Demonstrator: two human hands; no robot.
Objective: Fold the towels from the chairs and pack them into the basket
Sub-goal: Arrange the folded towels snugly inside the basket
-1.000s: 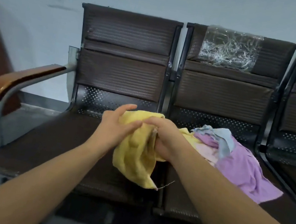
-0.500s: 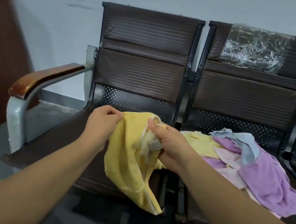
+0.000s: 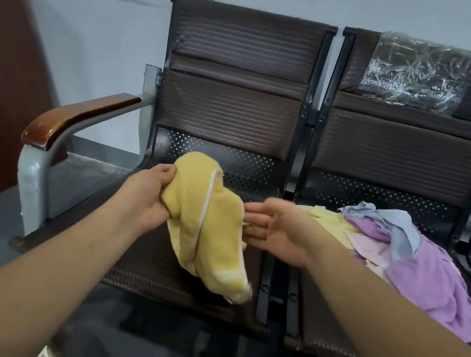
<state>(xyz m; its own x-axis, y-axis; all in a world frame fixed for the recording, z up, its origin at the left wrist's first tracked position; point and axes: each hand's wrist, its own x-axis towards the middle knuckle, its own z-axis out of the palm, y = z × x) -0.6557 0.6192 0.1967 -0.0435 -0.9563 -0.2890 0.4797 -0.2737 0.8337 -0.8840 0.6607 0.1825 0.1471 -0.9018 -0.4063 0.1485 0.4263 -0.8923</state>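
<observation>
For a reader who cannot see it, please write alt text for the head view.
The left hand grips a crumpled yellow towel over a dark chair seat, while the open right hand reaches toward it. More towels lie piled on the next seat.

Left hand (image 3: 148, 195) gripping yellow towel (image 3: 208, 223) above chair seat (image 3: 152, 270), right hand (image 3: 278, 231) spread beside it
</observation>
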